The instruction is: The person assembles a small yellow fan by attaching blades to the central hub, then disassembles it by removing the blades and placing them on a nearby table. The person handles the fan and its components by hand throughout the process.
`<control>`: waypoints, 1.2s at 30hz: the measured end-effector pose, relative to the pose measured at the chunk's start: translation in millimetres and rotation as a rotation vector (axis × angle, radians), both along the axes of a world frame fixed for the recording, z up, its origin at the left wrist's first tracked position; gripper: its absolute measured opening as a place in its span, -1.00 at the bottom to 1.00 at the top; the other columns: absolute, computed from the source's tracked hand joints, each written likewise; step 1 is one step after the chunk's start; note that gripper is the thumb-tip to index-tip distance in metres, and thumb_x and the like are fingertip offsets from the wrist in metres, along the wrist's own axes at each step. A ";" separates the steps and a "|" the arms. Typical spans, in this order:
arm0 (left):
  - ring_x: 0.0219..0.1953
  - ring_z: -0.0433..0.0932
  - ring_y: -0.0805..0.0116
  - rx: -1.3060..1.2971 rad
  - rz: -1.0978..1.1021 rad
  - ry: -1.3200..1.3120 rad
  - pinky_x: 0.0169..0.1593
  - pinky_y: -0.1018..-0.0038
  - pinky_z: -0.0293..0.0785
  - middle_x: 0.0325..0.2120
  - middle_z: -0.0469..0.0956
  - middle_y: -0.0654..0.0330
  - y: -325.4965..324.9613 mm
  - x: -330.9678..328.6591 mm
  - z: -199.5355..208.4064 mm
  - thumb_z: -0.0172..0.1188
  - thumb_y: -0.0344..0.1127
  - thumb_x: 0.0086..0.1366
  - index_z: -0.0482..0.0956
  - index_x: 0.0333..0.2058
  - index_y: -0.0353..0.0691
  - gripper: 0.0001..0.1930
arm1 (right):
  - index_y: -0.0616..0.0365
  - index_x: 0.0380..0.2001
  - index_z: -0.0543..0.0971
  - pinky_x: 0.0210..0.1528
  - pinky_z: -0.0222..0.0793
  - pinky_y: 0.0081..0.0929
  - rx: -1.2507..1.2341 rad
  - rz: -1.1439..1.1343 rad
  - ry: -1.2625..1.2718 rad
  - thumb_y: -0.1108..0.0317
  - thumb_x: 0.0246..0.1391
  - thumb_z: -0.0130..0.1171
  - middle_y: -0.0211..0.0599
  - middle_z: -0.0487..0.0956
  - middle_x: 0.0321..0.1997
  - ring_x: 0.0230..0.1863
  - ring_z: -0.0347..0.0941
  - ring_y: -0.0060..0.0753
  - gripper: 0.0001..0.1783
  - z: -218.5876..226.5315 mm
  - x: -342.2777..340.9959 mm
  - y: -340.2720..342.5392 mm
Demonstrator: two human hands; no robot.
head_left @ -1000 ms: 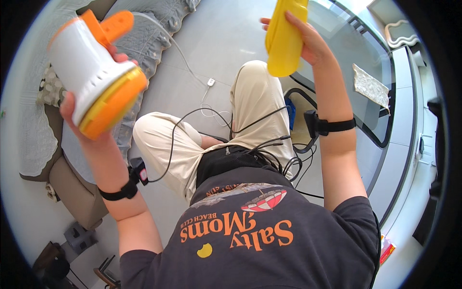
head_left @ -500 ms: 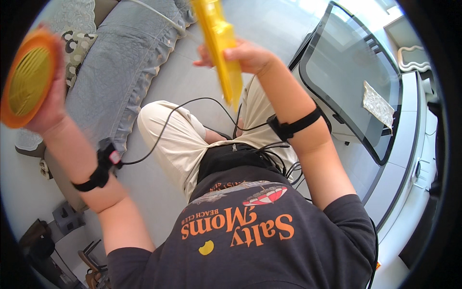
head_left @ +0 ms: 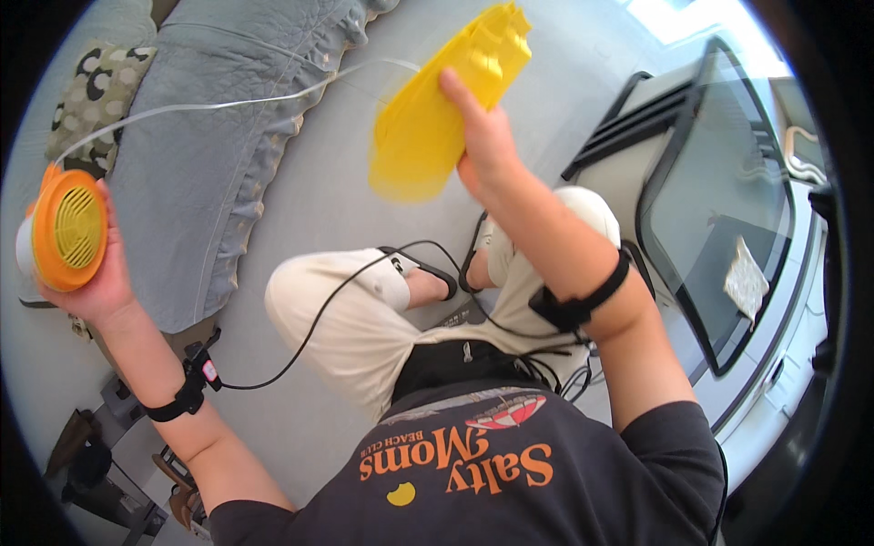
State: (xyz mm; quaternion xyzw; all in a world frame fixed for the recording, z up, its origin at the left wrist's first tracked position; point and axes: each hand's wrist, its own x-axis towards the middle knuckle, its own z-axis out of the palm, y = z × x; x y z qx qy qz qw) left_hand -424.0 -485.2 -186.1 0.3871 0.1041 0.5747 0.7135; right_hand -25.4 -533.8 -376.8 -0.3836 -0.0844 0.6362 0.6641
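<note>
My left hand (head_left: 111, 287) is closed round an orange and white round device (head_left: 80, 232) with a yellow slotted face, held up at the far left. From its top a pale, thin tube (head_left: 205, 106) arches across to the yellow thing on the right, where its end is hidden. My right hand (head_left: 487, 146) grips that flat, layered yellow piece (head_left: 437, 114), glossy and creased like folded plastic, thumb on top. Its lower edge is smeared by motion. Black straps with small boxes sit on both arms, joined to a black cable.
A sofa with a grey quilted cover (head_left: 218, 82) and a patterned cushion (head_left: 102, 100) stands at the left. To the right is a glass-topped table (head_left: 706, 173) with a pale cloth-like piece (head_left: 746, 280) on it. My legs (head_left: 341, 309) and pale floor lie between.
My right hand has moved slightly right, and the yellow piece has turned from edge-on to broad side. My left hand has lowered with the device. The tube now shows along its length.
</note>
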 end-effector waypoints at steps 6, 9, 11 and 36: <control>0.37 0.19 -0.09 -0.444 0.098 0.150 0.42 -0.27 -0.08 0.32 0.23 -0.10 99.0 90.5 -53.4 0.29 -0.01 0.07 0.24 0.31 -0.19 -0.15 | 0.20 0.17 0.38 0.24 0.32 -0.24 -0.325 0.143 0.214 -0.02 0.17 0.30 -0.23 0.48 0.13 0.19 0.39 -0.27 -0.33 -15.8 -16.5 27.6; 0.36 0.19 -0.06 -0.520 0.093 0.215 0.40 -0.26 -0.02 0.28 0.23 -0.06 108.9 108.2 -73.1 0.29 0.04 0.10 0.11 0.35 -0.20 -0.08 | 0.20 0.14 0.39 0.18 0.36 -0.27 -0.454 0.122 0.209 0.00 0.15 0.33 -0.26 0.50 0.10 0.14 0.43 -0.29 -0.34 -9.8 -21.9 42.8; 0.35 0.21 -0.07 -0.617 0.085 0.256 0.38 -0.22 0.06 0.24 0.28 -0.05 98.9 108.2 -81.5 0.33 0.03 0.08 0.12 0.34 -0.21 -0.08 | 0.20 0.13 0.40 0.15 0.39 -0.27 -0.516 0.089 0.178 0.02 0.14 0.34 -0.28 0.52 0.08 0.12 0.45 -0.29 -0.35 -13.6 -23.4 47.6; 0.32 0.23 0.07 0.266 -0.782 0.926 0.33 0.26 0.16 0.30 0.27 -0.01 -3.9 115.4 354.9 0.59 -0.13 -0.19 0.45 0.15 -0.32 -0.12 | 0.09 -0.38 0.40 -0.08 0.40 -0.59 0.210 0.919 0.027 -0.13 -0.07 0.45 -0.09 0.59 -0.10 -0.06 0.51 -0.34 -0.43 462.6 50.2 33.8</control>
